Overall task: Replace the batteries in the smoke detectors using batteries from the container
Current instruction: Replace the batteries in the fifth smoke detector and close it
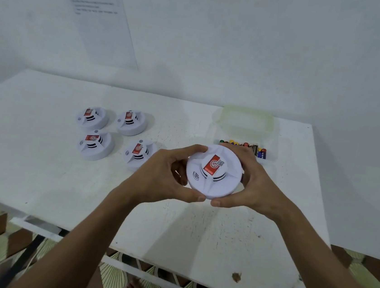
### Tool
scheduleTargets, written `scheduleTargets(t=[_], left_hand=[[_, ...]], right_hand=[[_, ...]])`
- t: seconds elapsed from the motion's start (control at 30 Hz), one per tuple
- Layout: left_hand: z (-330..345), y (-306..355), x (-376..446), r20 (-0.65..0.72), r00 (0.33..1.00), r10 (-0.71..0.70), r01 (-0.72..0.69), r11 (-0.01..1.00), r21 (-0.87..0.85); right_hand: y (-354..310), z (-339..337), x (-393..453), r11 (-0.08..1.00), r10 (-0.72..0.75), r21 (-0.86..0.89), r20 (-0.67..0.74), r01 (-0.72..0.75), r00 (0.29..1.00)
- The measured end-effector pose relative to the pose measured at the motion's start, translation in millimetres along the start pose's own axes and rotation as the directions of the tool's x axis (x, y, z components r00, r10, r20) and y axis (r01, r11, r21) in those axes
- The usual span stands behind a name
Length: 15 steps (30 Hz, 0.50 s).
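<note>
Head view, grip: left hand and right hand curl round the rim of one round white plastic smoke detector, held above the white table.
Hidden: its rim covers part of the batteries in the clear plastic container behind.
Count: four more white detectors sit left, in two rows.
Wall: one printed sheet.

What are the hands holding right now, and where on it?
Both hands, left and right, hold one smoke detector by its round outer rim, fingers on the far edge and thumbs on the near edge.
</note>
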<state>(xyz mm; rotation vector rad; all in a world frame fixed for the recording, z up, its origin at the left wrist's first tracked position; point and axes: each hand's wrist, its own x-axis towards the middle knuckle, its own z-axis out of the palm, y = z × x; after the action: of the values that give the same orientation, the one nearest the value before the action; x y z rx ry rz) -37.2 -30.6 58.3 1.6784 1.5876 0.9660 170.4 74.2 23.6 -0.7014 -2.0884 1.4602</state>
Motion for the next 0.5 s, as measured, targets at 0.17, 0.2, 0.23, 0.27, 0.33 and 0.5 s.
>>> scheduleTargets(t=[0.17,0.2,0.23,0.27,0.33,0.5], left_hand=[[-18.0,-7.1,1.1,0.008,1.000,0.017,-0.018,0.998,0.068],[-22.5,-8.4,1.3,0.011,1.000,0.025,-0.026,0.997,0.072],[-27.0,-9.8,1.5,0.015,0.999,0.030,-0.031,0.997,0.067],[-31.6,-11.6,2.1,0.020,0.999,0.030,-0.031,0.998,0.058],[-41.1,-14.6,4.5,0.031,0.999,0.022,-0.023,0.999,0.045],[-65.3,-19.1,8.1,0.079,0.995,0.058,-0.059,0.998,0.015]], right_hand=[[-5.9,11.6,9.6,1.000,0.002,-0.020,-0.010,-0.002,1.000],[-7.1,14.2,12.4,1.000,0.002,-0.025,-0.012,-0.003,1.000],[-8.8,17.0,15.3,1.000,0.003,-0.027,-0.013,-0.003,1.000],[-10.3,20.1,18.3,1.000,0.006,-0.029,-0.016,-0.006,1.000],[-13.2,26.1,24.2,0.999,0.013,-0.030,-0.033,-0.014,0.999],[-22.5,41.5,37.2,0.999,0.019,-0.034,-0.068,-0.022,0.997]])
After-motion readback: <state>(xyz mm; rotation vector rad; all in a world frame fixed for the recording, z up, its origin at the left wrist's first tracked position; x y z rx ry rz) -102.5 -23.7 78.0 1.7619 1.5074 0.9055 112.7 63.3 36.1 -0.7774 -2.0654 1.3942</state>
